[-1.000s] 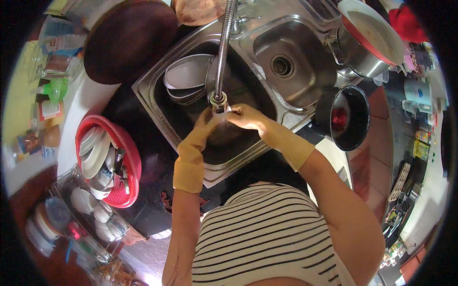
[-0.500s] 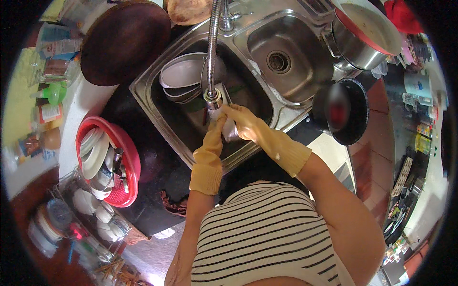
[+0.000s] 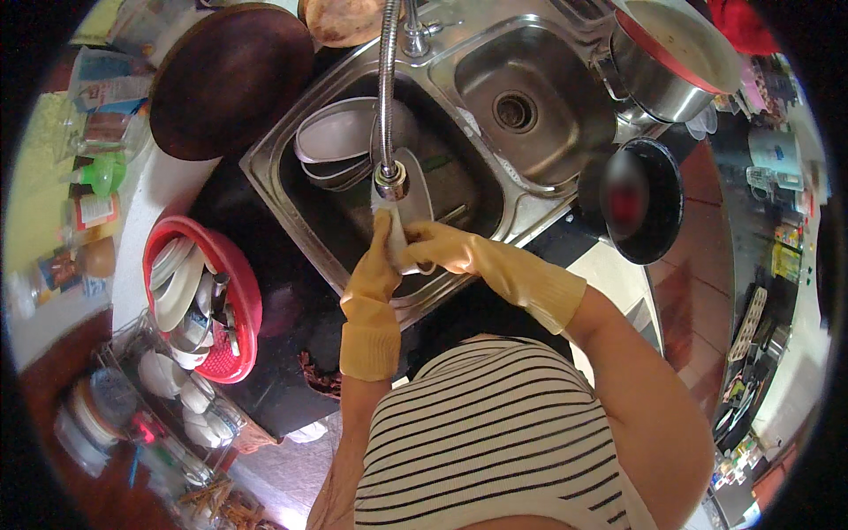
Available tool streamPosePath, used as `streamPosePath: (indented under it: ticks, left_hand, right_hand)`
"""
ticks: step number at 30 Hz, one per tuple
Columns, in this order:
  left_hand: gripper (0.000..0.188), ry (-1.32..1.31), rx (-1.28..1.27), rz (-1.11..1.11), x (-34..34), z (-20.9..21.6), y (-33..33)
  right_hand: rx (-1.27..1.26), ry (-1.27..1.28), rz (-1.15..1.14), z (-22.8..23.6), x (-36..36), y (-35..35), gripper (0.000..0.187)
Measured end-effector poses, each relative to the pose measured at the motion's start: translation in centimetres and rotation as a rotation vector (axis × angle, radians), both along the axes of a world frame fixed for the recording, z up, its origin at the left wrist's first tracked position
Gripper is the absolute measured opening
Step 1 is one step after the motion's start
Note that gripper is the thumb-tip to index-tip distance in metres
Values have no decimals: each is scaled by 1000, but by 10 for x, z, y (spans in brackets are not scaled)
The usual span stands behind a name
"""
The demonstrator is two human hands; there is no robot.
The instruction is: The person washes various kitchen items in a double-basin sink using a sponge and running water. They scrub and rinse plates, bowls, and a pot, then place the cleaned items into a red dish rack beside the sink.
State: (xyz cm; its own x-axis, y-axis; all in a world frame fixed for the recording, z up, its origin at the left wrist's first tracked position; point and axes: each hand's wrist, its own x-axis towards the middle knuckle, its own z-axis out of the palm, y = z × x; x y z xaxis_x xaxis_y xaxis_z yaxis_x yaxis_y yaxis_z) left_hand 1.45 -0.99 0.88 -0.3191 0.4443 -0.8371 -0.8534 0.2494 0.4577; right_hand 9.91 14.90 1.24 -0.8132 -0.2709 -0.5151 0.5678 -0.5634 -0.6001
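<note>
Both my hands wear yellow rubber gloves and meet over the near part of the left sink basin (image 3: 340, 252). Between them is a pale oval dish (image 3: 418, 187), tilted steeply under the faucet head (image 3: 391, 182). My left hand (image 3: 378, 261) grips its near left edge, thumb pointing up. On the right side, my right hand (image 3: 444, 248) has its fingers curled round the near end. Pale bowls (image 3: 336, 132) lie in the basin behind the faucet. A thin stick-like utensil (image 3: 453, 215) shows beyond the dish.
A red basket (image 3: 252, 291) of dishes and utensils stands at left. The right basin (image 3: 548, 115) has a drain. A steel pot (image 3: 658, 75) and a black pan (image 3: 667, 208) sit at right. A large dark round pan lid or tray (image 3: 231, 81) leans far left.
My hands have drawn slightly toward me and the left has shifted a little left. The dish has turned, so more of its broad face shows. More of the thin utensil is visible.
</note>
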Motion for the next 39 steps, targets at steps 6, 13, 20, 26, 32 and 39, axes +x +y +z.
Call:
streamPosePath:
  ticks: [6, 13, 20, 26, 32, 39]
  left_hand:
    - [57, 500, 258, -193, 10, -24, -26]
    - [93, 116, -35, -227, -18, -112, -23]
    - [77, 457, -93, -465, -12, -89, -5]
    - [73, -246, 59, 85, -6, -112, 19]
    - [68, -308, 109, 116, -10, -129, 31]
    - [63, -331, 108, 62, -11, -125, 49]
  right_hand:
    - [1037, 532, 737, -2, -3, 5, 26]
    - [1455, 565, 696, -77, -15, 12, 34]
    - [1366, 156, 985, -87, -18, 9, 34]
    - [1701, 194, 1061, -131, -50, 49, 31]
    - [1589, 756, 1062, -99, 17, -13, 31]
    - [1377, 248, 633, -112, -15, 24, 34]
